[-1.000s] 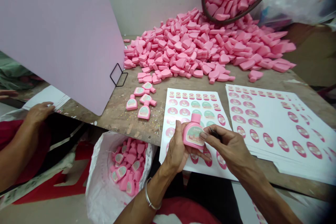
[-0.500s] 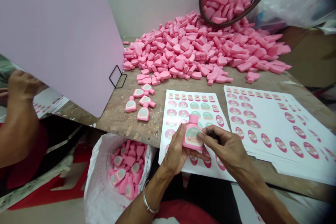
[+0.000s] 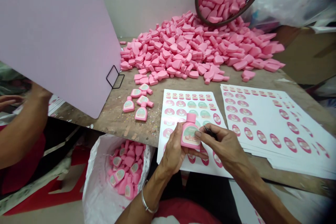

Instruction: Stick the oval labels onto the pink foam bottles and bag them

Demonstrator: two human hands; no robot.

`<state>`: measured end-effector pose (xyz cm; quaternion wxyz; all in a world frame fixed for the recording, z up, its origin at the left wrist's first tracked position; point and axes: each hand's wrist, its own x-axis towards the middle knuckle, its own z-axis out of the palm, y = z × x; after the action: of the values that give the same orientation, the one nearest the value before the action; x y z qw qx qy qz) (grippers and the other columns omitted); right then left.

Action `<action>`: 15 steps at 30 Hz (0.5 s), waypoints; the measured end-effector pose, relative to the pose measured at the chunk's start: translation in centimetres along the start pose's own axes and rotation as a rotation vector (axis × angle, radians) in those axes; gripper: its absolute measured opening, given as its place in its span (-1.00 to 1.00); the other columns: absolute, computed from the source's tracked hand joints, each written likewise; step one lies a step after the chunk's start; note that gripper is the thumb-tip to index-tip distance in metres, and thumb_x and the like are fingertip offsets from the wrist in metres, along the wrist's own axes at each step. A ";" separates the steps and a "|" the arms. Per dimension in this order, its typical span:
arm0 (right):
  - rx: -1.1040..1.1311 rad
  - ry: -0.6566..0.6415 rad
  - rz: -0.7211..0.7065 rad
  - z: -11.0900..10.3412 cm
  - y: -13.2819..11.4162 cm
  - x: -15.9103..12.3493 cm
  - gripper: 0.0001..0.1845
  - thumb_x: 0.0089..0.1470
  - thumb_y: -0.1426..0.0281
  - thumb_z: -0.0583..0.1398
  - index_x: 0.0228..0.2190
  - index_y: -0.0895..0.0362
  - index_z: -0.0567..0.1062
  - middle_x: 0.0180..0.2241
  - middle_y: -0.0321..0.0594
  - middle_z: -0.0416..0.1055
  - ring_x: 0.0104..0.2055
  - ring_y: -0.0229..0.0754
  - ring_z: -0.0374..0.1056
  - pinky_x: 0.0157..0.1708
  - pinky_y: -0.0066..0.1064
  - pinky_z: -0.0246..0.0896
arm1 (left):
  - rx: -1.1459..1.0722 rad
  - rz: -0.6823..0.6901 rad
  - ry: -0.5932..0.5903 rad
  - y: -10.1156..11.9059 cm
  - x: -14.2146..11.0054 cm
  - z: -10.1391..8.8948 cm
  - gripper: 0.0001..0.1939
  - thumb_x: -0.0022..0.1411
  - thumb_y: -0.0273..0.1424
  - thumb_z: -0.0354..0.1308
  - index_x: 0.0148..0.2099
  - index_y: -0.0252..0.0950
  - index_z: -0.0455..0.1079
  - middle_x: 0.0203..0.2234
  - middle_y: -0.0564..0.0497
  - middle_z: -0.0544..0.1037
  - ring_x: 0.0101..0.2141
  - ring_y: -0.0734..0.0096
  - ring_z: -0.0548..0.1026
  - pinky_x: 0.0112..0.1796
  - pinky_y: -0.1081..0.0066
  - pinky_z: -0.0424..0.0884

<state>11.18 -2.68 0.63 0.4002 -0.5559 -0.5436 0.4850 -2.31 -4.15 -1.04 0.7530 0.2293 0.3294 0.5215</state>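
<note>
My left hand (image 3: 173, 148) is closed around a small pink bottle (image 3: 190, 142), held upright above the sticker sheet. On its front is a green and cream label (image 3: 189, 133). My right hand (image 3: 226, 143) is closed, its thumb pressing the label's right edge. Tucked in its curled fingers is a small dark tool (image 3: 210, 133), mostly hidden, its kind unclear. Beneath both hands lies the sheet of stickers (image 3: 170, 103), with pink and green ovals on it. Several labelled bottles (image 3: 141, 112) rest on the table to the left.
A heap of plain pink bottles (image 3: 178, 47) covers the table's back, below a tipped brown basket (image 3: 197, 3). More sticker sheets (image 3: 262, 112) lie at right. A white sack (image 3: 96, 178) of labelled bottles stands below. Behind a pink board (image 3: 65, 42) works another person's arm (image 3: 26, 129).
My view has turned slightly to the right. My right thumb stays on the label's edge, and the bottle remains in my left hand. The other person's arm has shifted behind the board.
</note>
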 end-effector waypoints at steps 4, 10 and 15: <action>-0.032 0.023 -0.019 0.0 0.0 0.0 -0.66 -0.09 0.14 0.29 -0.58 0.15 0.41 -0.64 -0.40 0.11 -0.59 -0.37 0.00 -0.62 -0.50 -0.07 | -0.014 0.004 0.041 -0.2 0.1 -0.1 -0.43 0.26 0.00 -0.02 -0.03 -0.45 0.36 -0.28 -0.18 0.55 -0.41 0.31 0.55 -0.42 0.31 0.56; -0.232 0.060 -0.233 0.0 -0.7 -0.3 -0.82 0.01 0.29 0.22 -0.53 0.12 0.45 -0.62 -0.36 0.29 -0.58 -0.33 0.16 -0.57 -0.47 0.06 | 0.041 0.040 -0.112 0.3 -0.2 -0.5 -0.66 0.18 -0.28 0.21 -0.05 -0.34 0.31 -0.40 0.03 0.46 -0.41 0.40 0.53 -0.41 0.39 0.55; -0.600 0.236 -0.646 -0.4 0.5 -0.9 -0.89 0.07 0.39 0.18 -0.36 0.12 0.52 -0.51 -0.25 0.42 -0.43 -0.20 0.30 -0.34 -0.32 0.17 | 0.074 0.069 -0.115 0.2 0.0 -0.2 -0.68 0.18 -0.36 0.21 -0.05 -0.32 0.26 -0.34 0.05 0.39 -0.46 0.53 0.47 -0.45 0.45 0.53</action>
<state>11.76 -3.58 0.35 0.4115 -0.5006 -0.7563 0.0899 -2.64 -4.11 -1.04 0.7433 0.2979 0.2965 0.5204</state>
